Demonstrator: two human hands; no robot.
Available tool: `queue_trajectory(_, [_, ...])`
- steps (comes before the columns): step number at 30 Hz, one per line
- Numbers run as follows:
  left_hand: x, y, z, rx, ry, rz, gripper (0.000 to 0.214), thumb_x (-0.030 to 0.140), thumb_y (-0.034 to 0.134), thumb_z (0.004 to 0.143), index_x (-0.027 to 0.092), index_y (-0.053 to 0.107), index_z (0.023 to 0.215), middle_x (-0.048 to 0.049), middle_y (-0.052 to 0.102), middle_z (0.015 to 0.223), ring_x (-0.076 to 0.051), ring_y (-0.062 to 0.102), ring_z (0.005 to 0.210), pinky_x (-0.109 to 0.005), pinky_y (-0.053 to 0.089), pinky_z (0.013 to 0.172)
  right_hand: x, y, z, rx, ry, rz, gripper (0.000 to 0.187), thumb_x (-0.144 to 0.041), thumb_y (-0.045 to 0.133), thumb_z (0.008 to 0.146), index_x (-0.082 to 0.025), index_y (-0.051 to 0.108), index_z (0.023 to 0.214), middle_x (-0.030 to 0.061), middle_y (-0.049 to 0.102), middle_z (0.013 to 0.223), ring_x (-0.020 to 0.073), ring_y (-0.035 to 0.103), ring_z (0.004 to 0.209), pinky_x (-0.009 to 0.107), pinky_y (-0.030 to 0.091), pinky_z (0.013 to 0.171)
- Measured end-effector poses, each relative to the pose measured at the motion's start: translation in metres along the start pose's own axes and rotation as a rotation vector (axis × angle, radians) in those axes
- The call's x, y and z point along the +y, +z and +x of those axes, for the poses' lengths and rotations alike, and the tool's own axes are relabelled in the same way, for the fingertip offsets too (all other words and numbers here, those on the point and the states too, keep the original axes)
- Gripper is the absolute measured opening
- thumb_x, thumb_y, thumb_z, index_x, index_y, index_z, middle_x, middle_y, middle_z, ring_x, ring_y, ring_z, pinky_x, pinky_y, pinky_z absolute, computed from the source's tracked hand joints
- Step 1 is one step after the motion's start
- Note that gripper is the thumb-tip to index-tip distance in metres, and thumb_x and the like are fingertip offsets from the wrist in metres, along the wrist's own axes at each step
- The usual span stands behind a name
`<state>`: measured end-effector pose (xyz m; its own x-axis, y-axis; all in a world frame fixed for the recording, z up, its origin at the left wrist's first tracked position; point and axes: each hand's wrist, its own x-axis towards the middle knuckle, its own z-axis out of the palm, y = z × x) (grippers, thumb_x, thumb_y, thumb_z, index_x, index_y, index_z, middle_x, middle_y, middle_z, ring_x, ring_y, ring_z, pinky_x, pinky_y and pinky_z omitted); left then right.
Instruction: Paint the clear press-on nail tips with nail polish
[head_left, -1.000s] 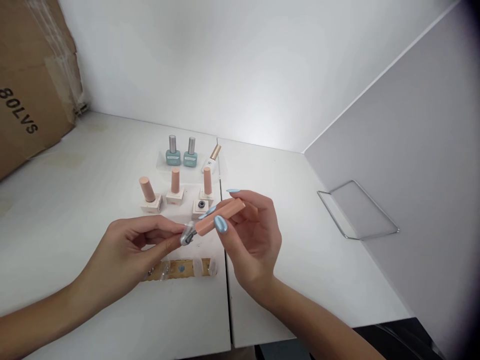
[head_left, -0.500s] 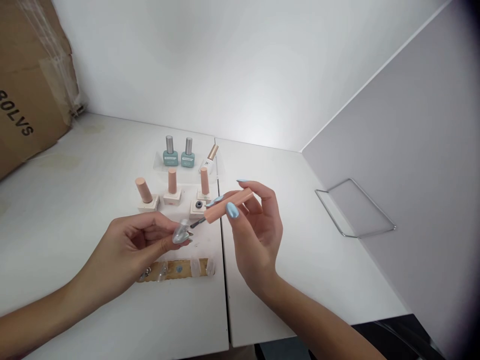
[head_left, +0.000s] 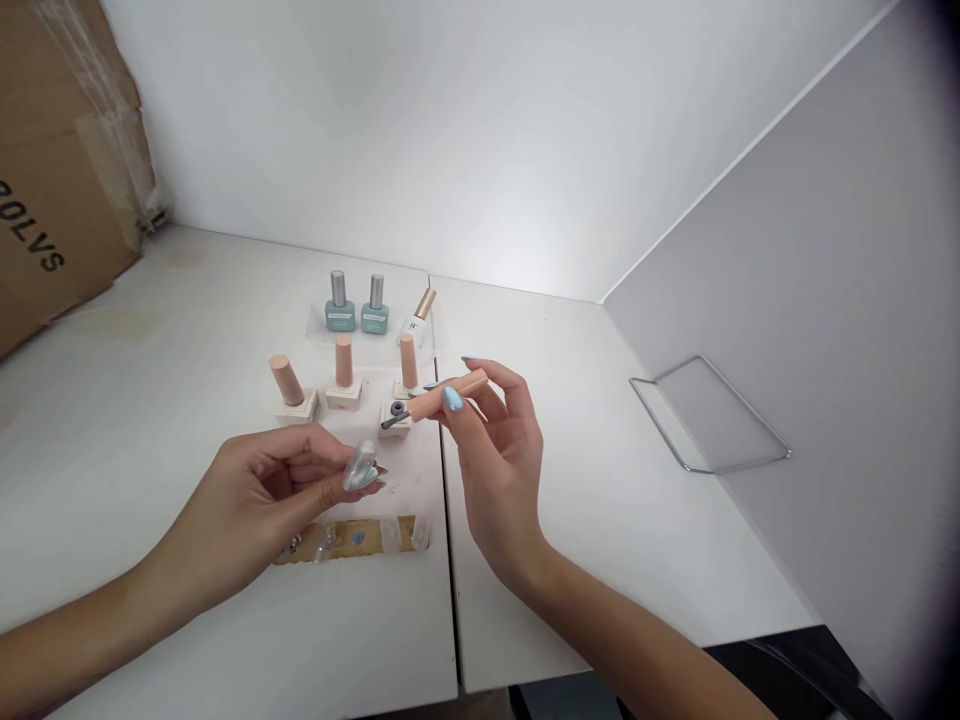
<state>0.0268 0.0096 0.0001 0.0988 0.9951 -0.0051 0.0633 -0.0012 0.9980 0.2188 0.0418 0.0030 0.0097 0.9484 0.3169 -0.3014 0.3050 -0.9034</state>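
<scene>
My left hand (head_left: 259, 495) pinches a small silvery false nail (head_left: 360, 470) between thumb and fingers, above the white table (head_left: 150, 400). My right hand (head_left: 491, 455) grips the peach cap of a polish brush (head_left: 442, 395); its grey tip (head_left: 388, 423) hovers just over the open square bottle (head_left: 395, 413). The brush tip sits apart from the false nail. Below my left hand lies a tan strip (head_left: 352, 540) with several clear nail tips stuck on it.
Three peach-capped square bottles (head_left: 343, 375) stand in a row, with two teal bottles (head_left: 354, 305) and a tilted gold-capped bottle (head_left: 418, 318) behind. A cardboard box (head_left: 52, 170) sits far left. A wire frame (head_left: 709, 415) leans at the grey right wall.
My right hand has drawn the brush away from the false nail and moved it up toward the open bottle. My left hand has kept the nail almost still.
</scene>
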Motion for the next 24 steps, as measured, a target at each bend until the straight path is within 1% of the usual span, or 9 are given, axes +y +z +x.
queue_trajectory(3, [-0.001, -0.001, 0.0, -0.005, 0.0, -0.006, 0.016, 0.04, 0.088, 0.079, 0.028, 0.08, 0.072, 0.0033, 0.081, 0.07, -0.018, 0.082, 0.07, -0.024, 0.069, 0.073, -0.001, -0.001, 0.001, 0.006, 0.014, 0.024, 0.017, -0.025, 0.068, 0.098, -0.028, 0.056, 0.11, -0.0034, 0.08, 0.081, 0.0187, 0.078, 0.104, 0.048, 0.059, 0.103])
queue_trajectory(7, [-0.002, -0.003, -0.002, -0.006, 0.013, 0.019, 0.019, 0.043, 0.088, 0.079, 0.027, 0.08, 0.074, 0.0014, 0.083, 0.074, -0.019, 0.083, 0.073, -0.023, 0.069, 0.072, -0.006, 0.001, 0.001, -0.019, -0.081, 0.067, 0.017, -0.02, 0.065, 0.097, -0.029, 0.057, 0.109, -0.0055, 0.078, 0.078, 0.0157, 0.076, 0.092, 0.051, 0.058, 0.109])
queue_trajectory(10, [-0.001, -0.003, -0.003, 0.044, 0.062, 0.098, 0.021, 0.046, 0.086, 0.081, 0.027, 0.081, 0.075, 0.0004, 0.082, 0.072, -0.017, 0.08, 0.065, -0.019, 0.064, 0.058, -0.008, 0.002, 0.001, -0.019, -0.13, 0.088, 0.018, -0.018, 0.065, 0.096, -0.029, 0.057, 0.109, -0.0065, 0.077, 0.079, 0.0141, 0.075, 0.083, 0.05, 0.06, 0.108])
queue_trajectory(12, [-0.001, -0.003, -0.004, 0.088, 0.093, 0.158, 0.017, 0.044, 0.084, 0.082, 0.028, 0.082, 0.077, 0.0006, 0.082, 0.072, -0.015, 0.077, 0.061, -0.015, 0.06, 0.052, -0.009, 0.002, 0.002, -0.009, -0.143, 0.073, 0.018, -0.019, 0.065, 0.096, -0.029, 0.059, 0.109, -0.006, 0.076, 0.081, 0.0141, 0.074, 0.082, 0.049, 0.062, 0.105])
queue_trajectory(14, [0.0, -0.004, -0.004, 0.125, 0.114, 0.181, 0.01, 0.039, 0.083, 0.083, 0.03, 0.083, 0.081, 0.0012, 0.084, 0.076, -0.015, 0.078, 0.064, -0.015, 0.06, 0.054, -0.009, 0.002, 0.002, -0.013, -0.157, 0.054, 0.018, -0.019, 0.065, 0.095, -0.03, 0.06, 0.109, -0.0052, 0.076, 0.082, 0.015, 0.074, 0.082, 0.05, 0.063, 0.102])
queue_trajectory(17, [0.0, -0.005, -0.005, 0.179, 0.146, 0.179, 0.001, 0.033, 0.083, 0.082, 0.033, 0.084, 0.083, 0.0027, 0.086, 0.081, -0.016, 0.081, 0.071, -0.016, 0.064, 0.064, -0.008, 0.001, 0.001, -0.029, -0.168, 0.045, 0.02, -0.017, 0.064, 0.096, -0.03, 0.061, 0.111, -0.0051, 0.076, 0.083, 0.016, 0.076, 0.085, 0.05, 0.063, 0.102])
queue_trajectory(20, [0.001, -0.004, -0.005, 0.216, 0.173, 0.204, 0.003, 0.032, 0.084, 0.08, 0.033, 0.085, 0.082, 0.0033, 0.085, 0.08, -0.017, 0.082, 0.07, -0.018, 0.066, 0.066, -0.009, 0.001, 0.0, -0.049, -0.192, 0.035, 0.022, -0.014, 0.063, 0.097, -0.03, 0.06, 0.112, -0.0055, 0.076, 0.081, 0.0166, 0.077, 0.084, 0.049, 0.064, 0.099])
queue_trajectory(24, [0.004, -0.002, -0.007, 0.249, 0.208, 0.249, 0.006, 0.031, 0.083, 0.079, 0.034, 0.086, 0.083, 0.0054, 0.085, 0.08, -0.016, 0.081, 0.07, -0.017, 0.067, 0.068, -0.011, 0.002, -0.001, -0.082, -0.243, -0.02, 0.023, -0.014, 0.061, 0.098, -0.03, 0.059, 0.115, -0.0048, 0.076, 0.082, 0.0173, 0.078, 0.082, 0.045, 0.067, 0.088])
